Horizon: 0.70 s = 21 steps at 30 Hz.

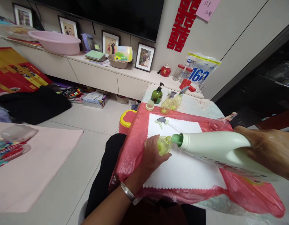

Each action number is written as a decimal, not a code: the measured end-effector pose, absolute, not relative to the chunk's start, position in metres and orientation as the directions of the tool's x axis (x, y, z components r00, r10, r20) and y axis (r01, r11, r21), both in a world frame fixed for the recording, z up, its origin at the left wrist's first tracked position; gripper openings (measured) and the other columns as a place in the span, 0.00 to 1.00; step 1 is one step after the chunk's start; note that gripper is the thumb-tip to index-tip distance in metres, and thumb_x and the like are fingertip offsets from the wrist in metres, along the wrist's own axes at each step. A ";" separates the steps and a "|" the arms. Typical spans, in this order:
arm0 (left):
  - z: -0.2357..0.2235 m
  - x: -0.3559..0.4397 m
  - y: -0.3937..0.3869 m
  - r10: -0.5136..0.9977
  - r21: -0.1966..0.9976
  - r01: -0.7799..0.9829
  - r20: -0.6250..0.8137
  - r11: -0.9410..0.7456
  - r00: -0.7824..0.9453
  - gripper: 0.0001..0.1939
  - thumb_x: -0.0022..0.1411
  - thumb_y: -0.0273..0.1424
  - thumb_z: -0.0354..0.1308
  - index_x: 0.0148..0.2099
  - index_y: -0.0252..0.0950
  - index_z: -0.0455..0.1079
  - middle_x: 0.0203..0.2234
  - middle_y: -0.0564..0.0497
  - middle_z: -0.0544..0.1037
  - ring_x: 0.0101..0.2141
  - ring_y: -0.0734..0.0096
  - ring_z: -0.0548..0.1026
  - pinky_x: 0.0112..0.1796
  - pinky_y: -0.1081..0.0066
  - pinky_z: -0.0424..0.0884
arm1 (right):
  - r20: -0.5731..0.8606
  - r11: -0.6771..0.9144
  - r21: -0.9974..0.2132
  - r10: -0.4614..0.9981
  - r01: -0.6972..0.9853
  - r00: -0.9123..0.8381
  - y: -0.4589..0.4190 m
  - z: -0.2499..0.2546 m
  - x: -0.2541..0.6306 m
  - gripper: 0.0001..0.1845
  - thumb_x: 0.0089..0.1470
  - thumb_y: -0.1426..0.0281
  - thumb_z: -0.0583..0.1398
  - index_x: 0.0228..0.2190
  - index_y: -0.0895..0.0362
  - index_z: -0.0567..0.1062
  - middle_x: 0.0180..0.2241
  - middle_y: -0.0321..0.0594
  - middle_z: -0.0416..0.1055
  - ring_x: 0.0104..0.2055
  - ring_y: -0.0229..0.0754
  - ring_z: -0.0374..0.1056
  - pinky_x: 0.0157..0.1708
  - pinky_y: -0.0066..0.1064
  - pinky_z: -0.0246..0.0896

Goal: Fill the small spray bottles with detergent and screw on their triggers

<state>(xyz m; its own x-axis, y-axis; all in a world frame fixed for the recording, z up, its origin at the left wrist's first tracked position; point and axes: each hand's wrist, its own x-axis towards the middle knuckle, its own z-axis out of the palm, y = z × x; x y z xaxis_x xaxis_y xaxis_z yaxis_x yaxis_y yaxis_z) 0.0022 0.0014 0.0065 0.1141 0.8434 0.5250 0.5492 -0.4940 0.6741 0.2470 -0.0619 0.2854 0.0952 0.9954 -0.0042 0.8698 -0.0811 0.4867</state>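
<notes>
My left hand point(154, 153) is wrapped round a yellowish see-through spray bottle point(161, 149) whose trigger head is off. In my right hand point(266, 147) is a big pale green detergent jug point(210, 142), gripped by its handle and tipped on its side. The jug's green spout point(177, 139) meets the bottle's mouth; whether liquid flows is too small to tell. A grey and pale green trigger spray head point(162, 120) with its tube lies on the white scalloped mat point(182, 175) beyond the bottle. A translucent cap point(149, 105) sits near the mat's far left corner.
Two yellowish spray bottles point(166, 104) and a green pump bottle point(157, 94) stand at the table's far side. Red plastic sheeting point(128, 162) lies under the mat. A clear red-tinted item point(218, 124) is right of the mat. A pink-covered surface point(41, 175) is at left.
</notes>
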 end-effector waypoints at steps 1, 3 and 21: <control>0.007 0.002 0.001 0.848 0.678 0.549 0.518 -0.489 0.115 0.50 0.39 0.42 0.75 0.61 0.38 0.55 0.49 0.41 0.74 0.49 0.45 0.75 0.51 0.48 0.71 | -0.037 -0.094 0.493 0.991 0.865 0.128 -0.062 0.287 0.246 0.19 0.42 0.54 0.46 0.30 0.48 0.70 0.22 0.38 0.69 0.22 0.46 0.65 0.21 0.30 0.39; 0.007 0.002 0.001 0.851 0.685 0.545 0.513 -0.483 0.110 0.50 0.40 0.42 0.75 0.61 0.38 0.55 0.49 0.41 0.74 0.49 0.45 0.75 0.51 0.48 0.71 | -0.081 -0.115 0.502 0.981 0.857 0.179 -0.062 0.288 0.246 0.18 0.43 0.55 0.48 0.33 0.46 0.71 0.24 0.37 0.70 0.24 0.46 0.66 0.23 0.31 0.41; 0.009 0.002 0.001 0.851 0.681 0.548 0.513 -0.485 0.116 0.49 0.40 0.42 0.74 0.61 0.38 0.56 0.48 0.41 0.75 0.49 0.45 0.75 0.51 0.48 0.71 | -0.082 -0.119 0.513 0.979 0.850 0.186 -0.063 0.288 0.249 0.19 0.44 0.55 0.49 0.35 0.45 0.72 0.25 0.38 0.70 0.25 0.46 0.66 0.23 0.32 0.41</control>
